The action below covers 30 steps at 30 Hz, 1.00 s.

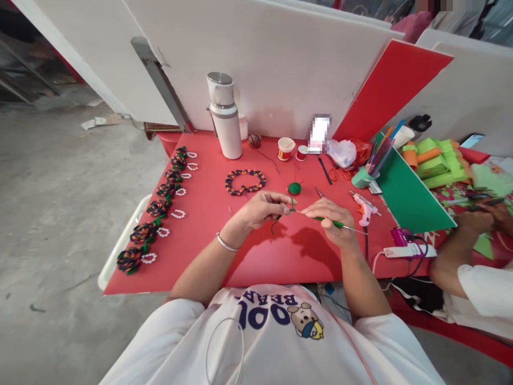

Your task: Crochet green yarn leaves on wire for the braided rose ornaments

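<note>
Over the middle of the red worktop (pixel 208 251), nearer its front edge, the left hand (pixel 260 208) pinches a small green yarn piece (pixel 279 217) between thumb and fingertips, a loose tail hanging below it. A silver bangle (pixel 225 245) sits on that wrist. The right hand (pixel 332 216) is closed around the green handle of a crochet hook (pixel 329 220); the hook's metal tip points left and meets the yarn piece between the two hands, while its other end juts out to the right past the palm.

Just behind the hands lies a green yarn ball (pixel 294 188), with a multicoloured crocheted ring (pixel 245 182) to its left. A white flask (pixel 224 115) stands upright near the rear edge, with a paper cup (pixel 286 148) and a small red spool (pixel 302 153) further right along that edge. A row of crocheted flowers (pixel 157 207), each paired with a little loop of white beads, runs along the left edge. Near the right edge lie a pink glue gun (pixel 364 208) and a white power strip (pixel 409 250). Beyond that edge, a co-worker's hand (pixel 497 211) rests among green paper pieces.
</note>
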Tool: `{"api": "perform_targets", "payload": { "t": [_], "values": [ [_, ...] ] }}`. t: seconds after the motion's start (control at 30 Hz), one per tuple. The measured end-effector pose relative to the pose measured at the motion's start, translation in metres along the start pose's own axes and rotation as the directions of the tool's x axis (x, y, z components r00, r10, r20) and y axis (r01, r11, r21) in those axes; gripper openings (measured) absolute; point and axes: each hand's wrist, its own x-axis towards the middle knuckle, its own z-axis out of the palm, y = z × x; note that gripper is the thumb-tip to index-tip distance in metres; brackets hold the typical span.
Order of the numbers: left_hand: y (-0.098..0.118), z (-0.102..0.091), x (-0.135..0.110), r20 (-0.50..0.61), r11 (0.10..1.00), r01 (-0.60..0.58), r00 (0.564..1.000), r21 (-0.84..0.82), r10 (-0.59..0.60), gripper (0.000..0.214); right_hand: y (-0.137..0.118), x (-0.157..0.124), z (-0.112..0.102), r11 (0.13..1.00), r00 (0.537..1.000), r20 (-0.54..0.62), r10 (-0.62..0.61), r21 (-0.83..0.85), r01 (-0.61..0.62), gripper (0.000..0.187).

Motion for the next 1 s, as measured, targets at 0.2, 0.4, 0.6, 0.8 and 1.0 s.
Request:
{"api": "perform_targets", "payload": {
  "t": [0.2, 0.4, 0.6, 0.8, 1.0],
  "values": [
    [-0.003, 0.002, 0.001, -0.017, 0.999, -0.004, 1.0, -0.04, 0.003, 0.033, 0.004, -0.005, 0.005, 0.998, 0.997, -0.066, 0.05, 0.036, -0.047, 0.045],
    [-0.008, 0.007, 0.004, 0.007, 0.993, -0.045, 0.999, -0.105, 0.046, 0.038, 0.019, -0.016, 0.027, 0.973, 0.946, -0.261, 0.192, 0.175, -0.149, 0.05],
    [-0.008, 0.009, 0.002, -0.008, 0.981, -0.116, 0.993, -0.158, 0.117, 0.041, 0.022, -0.015, 0.047, 0.895, 0.846, -0.374, 0.379, 0.382, -0.232, 0.059],
    [-0.012, 0.013, 0.004, -0.016, 0.952, -0.175, 0.984, -0.251, 0.177, 0.04, 0.016, -0.007, 0.058, 0.812, 0.765, -0.409, 0.498, 0.53, -0.245, 0.06],
    [-0.013, 0.01, 0.003, 0.032, 0.956, -0.081, 0.995, -0.281, 0.094, 0.039, 0.015, -0.008, 0.066, 0.78, 0.734, -0.406, 0.545, 0.566, -0.266, 0.064]
  ]
}}
